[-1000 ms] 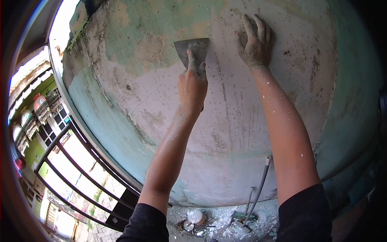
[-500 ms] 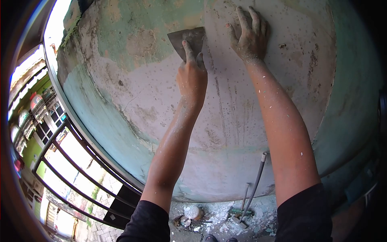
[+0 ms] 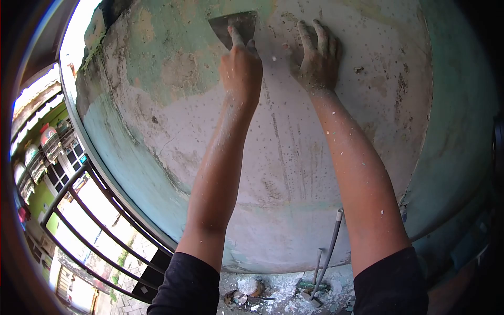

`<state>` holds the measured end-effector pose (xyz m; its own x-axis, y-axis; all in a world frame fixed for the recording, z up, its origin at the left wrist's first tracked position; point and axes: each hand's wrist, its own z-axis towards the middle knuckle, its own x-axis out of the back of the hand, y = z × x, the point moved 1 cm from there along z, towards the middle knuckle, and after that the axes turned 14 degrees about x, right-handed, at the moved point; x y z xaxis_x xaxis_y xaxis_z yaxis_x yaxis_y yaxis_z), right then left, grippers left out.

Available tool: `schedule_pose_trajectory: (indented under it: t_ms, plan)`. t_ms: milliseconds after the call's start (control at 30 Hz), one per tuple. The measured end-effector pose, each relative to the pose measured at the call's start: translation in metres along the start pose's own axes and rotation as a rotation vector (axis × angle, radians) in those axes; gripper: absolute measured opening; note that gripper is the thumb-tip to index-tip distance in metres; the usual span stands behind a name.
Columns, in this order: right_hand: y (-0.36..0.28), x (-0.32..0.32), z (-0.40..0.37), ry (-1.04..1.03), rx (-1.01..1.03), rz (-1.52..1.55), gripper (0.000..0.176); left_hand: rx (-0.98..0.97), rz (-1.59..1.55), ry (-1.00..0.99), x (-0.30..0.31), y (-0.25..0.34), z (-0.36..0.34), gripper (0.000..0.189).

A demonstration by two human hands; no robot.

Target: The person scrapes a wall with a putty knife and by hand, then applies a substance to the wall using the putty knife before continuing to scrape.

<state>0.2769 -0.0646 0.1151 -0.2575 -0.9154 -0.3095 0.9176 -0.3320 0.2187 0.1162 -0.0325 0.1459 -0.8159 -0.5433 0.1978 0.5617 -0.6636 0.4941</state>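
Observation:
My left hand [image 3: 241,71] is closed round a wide putty knife [image 3: 242,22], index finger stretched along its blade. The handle is hidden in the palm. Its broad edge lies against green, peeling paint high on the wall [image 3: 252,142]. To the right, my right hand [image 3: 318,60] rests palm down on a pale, scraped part of the wall, fingers spread and holding nothing. Dust and small paint flakes cling to both forearms. A tiny pale flake [image 3: 274,59] shows between the hands.
Below, a long-handled hammer [image 3: 328,257] and a shorter-handled tool [image 3: 317,265] lean on the wall among paint chips. A round tub [image 3: 249,286] stands beside them. Left is a dark metal railing [image 3: 100,223], with a street and green house beyond.
The putty knife has slid upward across the green paint with my left hand. My right hand sits slightly lower and further left in view, as the whole view has shifted a little.

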Motion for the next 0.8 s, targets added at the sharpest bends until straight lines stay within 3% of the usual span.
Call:
schedule_pose_trajectory:
  t_ms: [200,600,800]
  plan:
    - [0.000,0.002,0.000,-0.015,-0.002,0.006,0.058,-0.049,-0.023,0.012,0.007,0.011,0.028,0.055]
    - [-0.001,0.002,0.000,-0.043,0.004,-0.025,0.058,0.058,-0.032,-0.184,0.017,-0.119,-0.113,0.054]
    - [-0.002,0.001,0.000,-0.050,0.027,-0.070,0.058,0.220,-0.077,-0.355,0.026,-0.163,-0.175,0.056]
